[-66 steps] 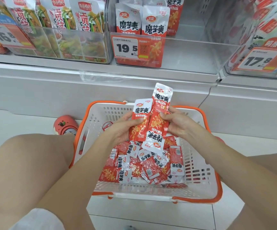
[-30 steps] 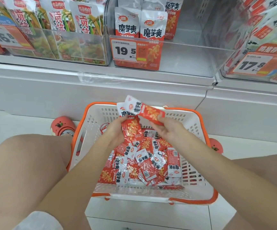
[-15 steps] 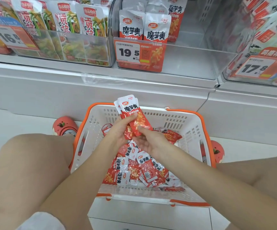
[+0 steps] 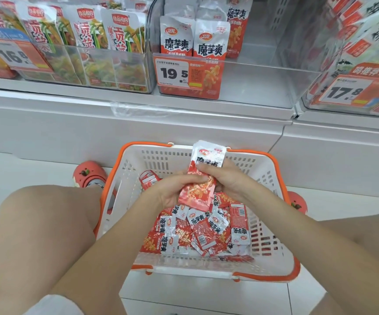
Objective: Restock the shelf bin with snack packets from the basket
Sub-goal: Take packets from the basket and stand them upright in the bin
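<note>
I see the bunch of red-and-silver foil snack packets (image 4: 198, 189) gripped above the orange-rimmed white plastic basket (image 4: 272, 253), my left hand (image 4: 172, 192) and right hand (image 4: 226, 178) both curled round it, with the clear shelf bin (image 4: 252, 85) beyond showing bare floor on its right.

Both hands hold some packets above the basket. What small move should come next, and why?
Probably lift the held packets up to the shelf bin marked 19.5. The left hand and right hand already grip them together above the basket, and the bin's right side looks bare beside its few standing packets.
</note>
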Available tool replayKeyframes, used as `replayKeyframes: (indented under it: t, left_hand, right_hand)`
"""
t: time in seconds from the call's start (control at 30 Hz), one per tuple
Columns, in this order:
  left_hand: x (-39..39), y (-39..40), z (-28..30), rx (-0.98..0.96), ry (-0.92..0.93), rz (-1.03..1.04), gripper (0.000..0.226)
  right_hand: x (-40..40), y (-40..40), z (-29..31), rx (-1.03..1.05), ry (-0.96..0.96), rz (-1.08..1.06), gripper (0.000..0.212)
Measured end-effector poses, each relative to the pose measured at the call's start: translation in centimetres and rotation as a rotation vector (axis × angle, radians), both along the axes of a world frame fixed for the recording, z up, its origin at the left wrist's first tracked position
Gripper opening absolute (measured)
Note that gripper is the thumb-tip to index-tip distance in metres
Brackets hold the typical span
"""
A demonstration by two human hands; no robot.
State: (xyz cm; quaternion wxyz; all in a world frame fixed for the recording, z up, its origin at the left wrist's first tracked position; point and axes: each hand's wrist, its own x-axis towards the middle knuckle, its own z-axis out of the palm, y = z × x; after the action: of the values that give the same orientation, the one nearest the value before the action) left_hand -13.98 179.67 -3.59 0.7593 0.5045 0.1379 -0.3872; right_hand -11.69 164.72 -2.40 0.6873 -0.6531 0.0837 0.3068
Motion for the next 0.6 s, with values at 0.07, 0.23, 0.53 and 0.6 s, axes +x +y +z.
replayKeyframes:
  t: [0.07,0.23,0.53,0.6]
  left_hand:
    - [-0.4,0.1,-0.1,-0.107,0.07,-0.001,0.053]
    - [-1.5,-1.4,0.3,-0.114,0.061,-0.016,0.028]
    - [-1.9,-2.0,0.7,0.007,-0.043,0.115,0.016]
    - [-1.7,-2.0,1.0,-0.052,-0.06,0.214,0.018]
  right_hand:
    - [0.5,-0.4,-0.1,0.075,-0.019,-0.106,0.032]
    - [0.3,-0.5,0.4,0.107,-0.063,-0.083,0.059]
    - [-0.7,-0.9,1.0,-0.179,-0.288,0.131,0.027]
    - [-0.5,-0.8,1.7,-0.156,-0.298,0.096,0.032]
